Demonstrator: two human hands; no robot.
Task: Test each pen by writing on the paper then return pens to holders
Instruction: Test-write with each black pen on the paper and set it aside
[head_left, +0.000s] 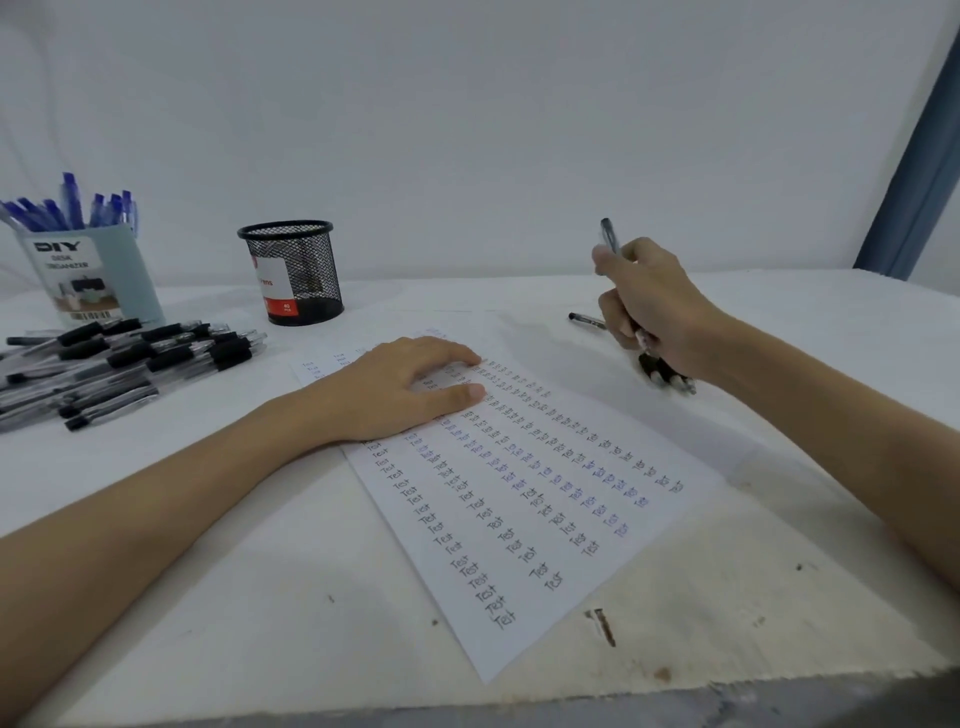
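Pens and paper on the tabletop (208, 545)
Left hand (395, 387) lies flat on the paper (519, 519); right hand (654, 306) grips several pens (662, 370).

Pen pile (124, 358) left of paper (519, 519)

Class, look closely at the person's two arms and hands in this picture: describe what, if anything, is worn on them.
Both forearms are bare as far as the frame shows: no sleeves in view. The left hand and the right hand show no gloves, and no rings, watch or bracelet can be seen on the visible sides.
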